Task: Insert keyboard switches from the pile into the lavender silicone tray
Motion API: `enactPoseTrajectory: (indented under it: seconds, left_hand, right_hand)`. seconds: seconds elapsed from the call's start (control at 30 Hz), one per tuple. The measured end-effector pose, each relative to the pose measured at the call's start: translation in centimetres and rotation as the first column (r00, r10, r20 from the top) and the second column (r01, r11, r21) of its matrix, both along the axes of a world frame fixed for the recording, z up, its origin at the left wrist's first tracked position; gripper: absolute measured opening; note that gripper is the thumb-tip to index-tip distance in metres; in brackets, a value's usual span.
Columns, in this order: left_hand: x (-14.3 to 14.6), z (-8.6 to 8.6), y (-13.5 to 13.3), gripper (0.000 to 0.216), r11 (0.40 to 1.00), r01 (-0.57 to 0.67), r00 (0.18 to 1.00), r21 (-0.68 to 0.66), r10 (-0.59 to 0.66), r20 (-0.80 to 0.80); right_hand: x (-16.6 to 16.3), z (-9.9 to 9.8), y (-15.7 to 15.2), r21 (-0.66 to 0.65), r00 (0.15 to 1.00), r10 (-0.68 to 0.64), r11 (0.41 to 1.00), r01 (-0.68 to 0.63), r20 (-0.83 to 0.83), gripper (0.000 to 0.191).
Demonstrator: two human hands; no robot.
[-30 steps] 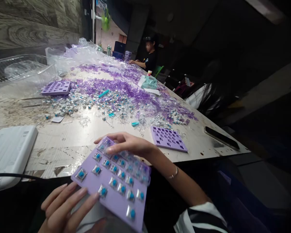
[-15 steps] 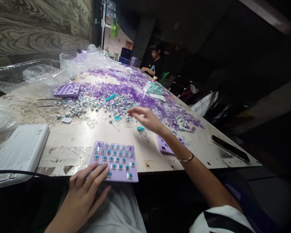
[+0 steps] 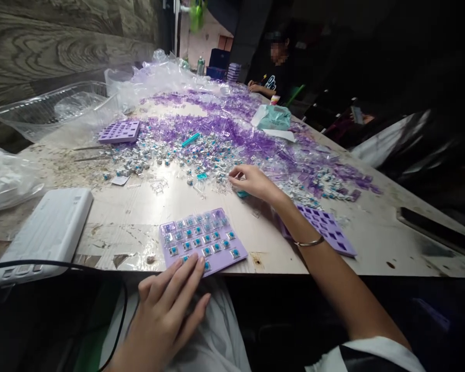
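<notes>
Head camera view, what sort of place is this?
Probably an assembly workshop: heaped purple pieces, a purple plate fitted with blue-centred parts, and another person at the same long table.

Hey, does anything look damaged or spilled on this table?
Yes: the tabletop looks worn, with dark, ragged patches along its near edge, right of the white case. Small blue-topped parts and purple pieces also lie strewn loose across it, uncontained.

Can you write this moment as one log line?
left hand: on purple rectangular plastic tray | right hand: near loose small silver-and-blue parts
</notes>
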State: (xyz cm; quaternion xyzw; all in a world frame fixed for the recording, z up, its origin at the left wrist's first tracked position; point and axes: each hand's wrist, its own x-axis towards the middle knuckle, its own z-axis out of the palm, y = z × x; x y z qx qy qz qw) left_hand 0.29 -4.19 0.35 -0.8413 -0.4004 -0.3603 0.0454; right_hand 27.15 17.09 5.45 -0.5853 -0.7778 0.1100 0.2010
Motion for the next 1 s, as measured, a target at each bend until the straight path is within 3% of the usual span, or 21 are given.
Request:
enactPoseTrajectory:
  seconds: [0.13,0.27,0.43,0.73,1.0]
  left_hand:
    - [-0.8,0.5,-0.2,0.045,0.997,0.011,1.000,-0.070,-0.010,0.010]
    - [-2.3,1.2,1.3,0.053,0.997,-0.002,1.000,-0.076,0.004,0.026]
    - [-3.2,1.4,3.0,0.052,0.998,0.032,0.996,-0.046,-0.036,-0.086]
    - [-2.8,1.1,3.0,0.045,0.999,0.041,0.999,-0.031,-0.041,-0.022]
    - [-2.6,0.9,3.0,0.053,0.998,0.030,0.996,-0.062,-0.025,0.084]
  right_hand:
    - [0.4,0.6,-0.7,-0.053,0.995,0.061,0.996,-0.065,-0.082,0.025]
    - [0.8,1.4,-1.5,-0.114,0.977,0.128,0.982,-0.148,-0.169,0.035]
    - [0.4,1.9,-2.2,-0.123,0.955,0.193,0.967,-0.225,-0.227,0.028]
    - [-1.3,0.1,-2.1,-0.037,0.966,0.193,0.979,-0.202,-0.171,0.019]
    - [-1.6,-0.5,-1.9,-0.009,0.982,0.159,0.987,-0.161,-0.100,0.011]
